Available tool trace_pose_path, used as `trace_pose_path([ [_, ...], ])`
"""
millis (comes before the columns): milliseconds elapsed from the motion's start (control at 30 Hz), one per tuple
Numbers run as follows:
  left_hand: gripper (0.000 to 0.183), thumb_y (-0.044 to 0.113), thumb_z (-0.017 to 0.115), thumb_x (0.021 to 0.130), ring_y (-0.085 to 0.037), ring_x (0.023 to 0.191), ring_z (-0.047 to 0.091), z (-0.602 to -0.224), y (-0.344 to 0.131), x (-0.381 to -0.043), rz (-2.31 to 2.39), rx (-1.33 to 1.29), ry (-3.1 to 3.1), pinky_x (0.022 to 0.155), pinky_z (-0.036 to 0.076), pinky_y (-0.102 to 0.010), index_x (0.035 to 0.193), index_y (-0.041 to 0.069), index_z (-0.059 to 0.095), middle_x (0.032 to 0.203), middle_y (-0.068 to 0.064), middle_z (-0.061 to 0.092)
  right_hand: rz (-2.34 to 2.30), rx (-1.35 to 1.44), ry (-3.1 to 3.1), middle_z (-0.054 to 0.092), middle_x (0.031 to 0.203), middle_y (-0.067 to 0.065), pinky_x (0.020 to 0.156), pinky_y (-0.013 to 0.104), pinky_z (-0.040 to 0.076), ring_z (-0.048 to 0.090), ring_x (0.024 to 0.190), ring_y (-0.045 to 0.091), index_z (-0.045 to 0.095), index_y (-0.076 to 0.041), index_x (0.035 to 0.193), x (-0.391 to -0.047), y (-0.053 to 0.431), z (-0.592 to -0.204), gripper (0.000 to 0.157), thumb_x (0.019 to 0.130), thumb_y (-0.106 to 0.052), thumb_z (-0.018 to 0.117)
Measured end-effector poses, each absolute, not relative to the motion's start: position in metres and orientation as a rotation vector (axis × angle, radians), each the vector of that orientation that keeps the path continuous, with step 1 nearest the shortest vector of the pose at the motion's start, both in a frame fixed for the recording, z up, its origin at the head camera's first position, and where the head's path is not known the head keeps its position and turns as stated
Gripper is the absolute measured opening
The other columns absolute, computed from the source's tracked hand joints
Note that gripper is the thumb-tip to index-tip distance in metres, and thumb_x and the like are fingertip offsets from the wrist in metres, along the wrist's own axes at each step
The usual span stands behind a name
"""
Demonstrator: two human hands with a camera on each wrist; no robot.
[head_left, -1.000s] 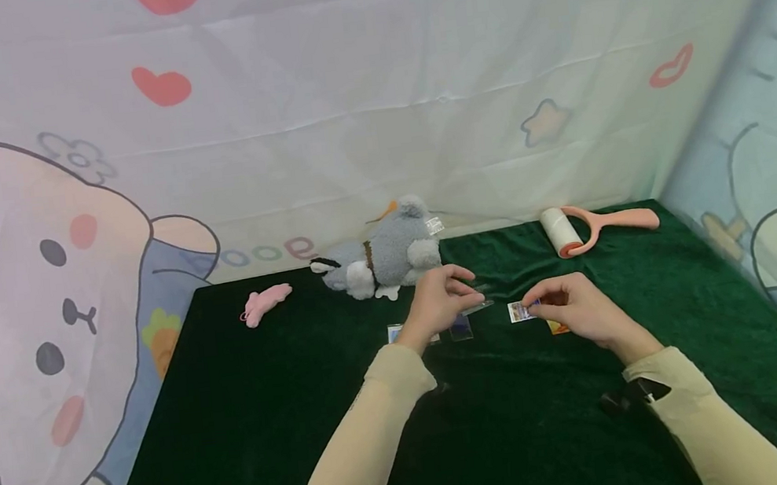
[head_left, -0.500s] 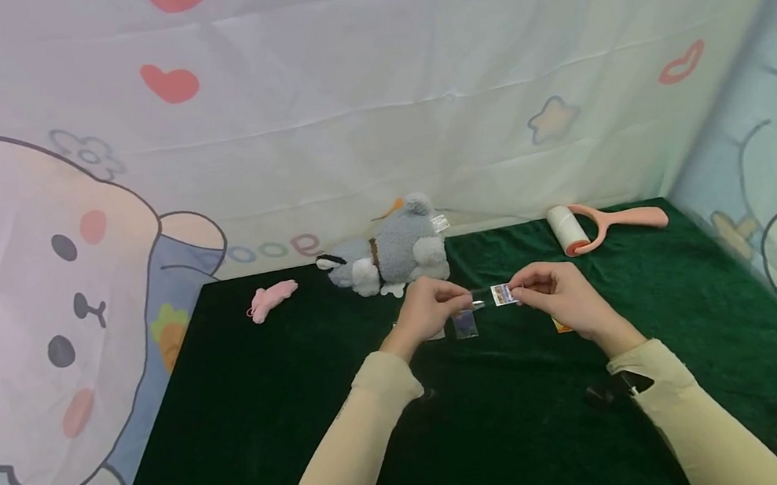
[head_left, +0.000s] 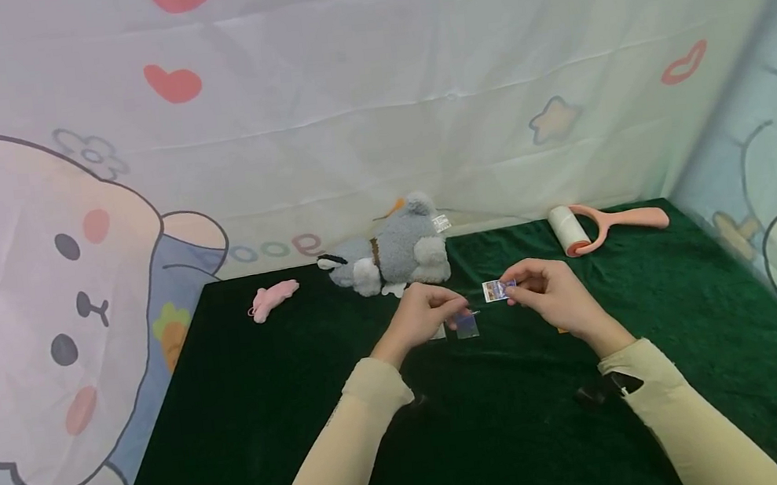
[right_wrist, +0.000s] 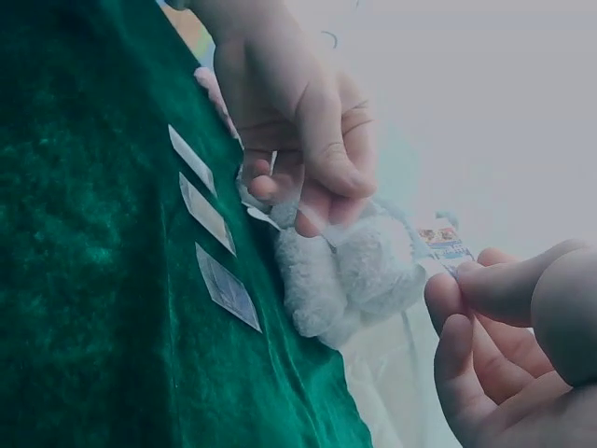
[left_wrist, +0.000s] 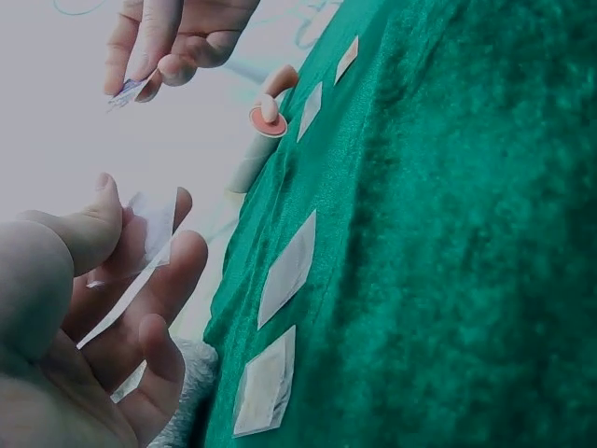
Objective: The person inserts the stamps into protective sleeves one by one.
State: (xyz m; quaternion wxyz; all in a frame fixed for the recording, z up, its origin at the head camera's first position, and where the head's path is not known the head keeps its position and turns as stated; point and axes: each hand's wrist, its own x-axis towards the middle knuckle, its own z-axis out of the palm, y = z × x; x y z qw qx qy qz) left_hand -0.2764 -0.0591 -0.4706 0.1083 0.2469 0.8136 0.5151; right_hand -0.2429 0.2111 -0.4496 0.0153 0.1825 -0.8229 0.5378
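My left hand (head_left: 420, 314) pinches a small clear plastic sleeve (left_wrist: 149, 229) between thumb and fingers, above the green cloth. Opposite it, my right hand (head_left: 550, 293) holds a small printed card (head_left: 499, 290) by its edge, between thumb and fingertips. The card's picture side shows in the right wrist view, where the card (right_wrist: 443, 245) sits in front of the grey plush. Sleeve and card are apart. Below the left hand lie several flat sleeved pieces, one of them dark blue (head_left: 467, 326). An orange card (head_left: 562, 330) is mostly hidden under the right hand.
A grey plush toy (head_left: 396, 249) lies at the back against the printed curtain (head_left: 347, 120). To its left is a small pink toy (head_left: 272, 299). A lint roller (head_left: 568, 231) with a pink handle lies at the back right of the green cloth (head_left: 271, 413).
My right hand has carried the printed card leftward and slightly up, towards the left hand. The left hand came down and left a little, still pinching the sleeve.
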Motion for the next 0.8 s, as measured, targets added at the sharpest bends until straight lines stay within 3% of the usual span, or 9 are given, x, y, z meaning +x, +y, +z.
trace_pose_path([
  [167, 0.018, 0.019, 0.068, 0.104, -0.02, 0.073, 0.072, -0.4733, -0.0607, -0.2757, 1.513, 0.738, 2.388, 0.074, 0.058, -0.037, 0.107, 0.005, 0.079, 0.097, -0.009, 0.079, 1.692, 0.57, -2.576, 0.072, 0.105, 0.017, 0.069, 0.032, 0.057, 0.072, 0.085, 0.027, 0.071, -0.002, 0.118, -0.2418, 0.2067, -0.4501, 0.016, 0.102, -0.005, 0.068],
  [267, 0.012, 0.015, 0.071, 0.103, -0.019, 0.071, 0.072, -0.4745, -0.0614, -0.2756, 1.512, 0.701, 2.395, 0.072, 0.061, -0.039, 0.105, 0.007, 0.078, 0.095, -0.008, 0.078, 1.678, 0.569, -2.588, 0.072, 0.105, 0.016, 0.071, 0.034, 0.057, 0.072, 0.086, 0.026, 0.07, -0.002, 0.118, -0.242, 0.2056, -0.4501, 0.016, 0.102, -0.005, 0.068],
  [500, 0.013, 0.018, 0.067, 0.105, -0.018, 0.079, 0.071, -0.4724, -0.062, -0.2733, 1.468, 0.672, 2.48, 0.072, 0.058, -0.033, 0.11, 0.008, 0.075, 0.096, -0.003, 0.077, 1.654, 0.561, -2.601, 0.072, 0.105, 0.016, 0.072, 0.031, 0.057, 0.071, 0.085, 0.023, 0.07, -0.003, 0.118, -0.2441, 0.2047, -0.4516, 0.016, 0.102, -0.004, 0.068],
  [667, 0.018, 0.014, 0.062, 0.107, -0.022, 0.079, 0.073, -0.472, -0.0623, -0.2724, 1.535, 0.619, 2.394, 0.077, 0.06, -0.044, 0.122, 0.004, 0.066, 0.102, -0.006, 0.079, 1.66, 0.554, -2.611, 0.072, 0.104, 0.016, 0.073, 0.035, 0.058, 0.071, 0.086, 0.027, 0.07, -0.003, 0.119, -0.2433, 0.2033, -0.4504, 0.017, 0.103, -0.005, 0.067],
  [800, 0.014, 0.012, 0.068, 0.104, -0.023, 0.074, 0.074, -0.4714, -0.0625, -0.2722, 1.574, 0.568, 2.369, 0.077, 0.061, -0.049, 0.117, 0.006, 0.068, 0.1, -0.007, 0.08, 1.663, 0.561, -2.611, 0.073, 0.102, 0.015, 0.071, 0.032, 0.056, 0.07, 0.084, 0.027, 0.071, -0.004, 0.118, -0.2437, 0.2025, -0.4507, 0.016, 0.103, -0.005, 0.068],
])
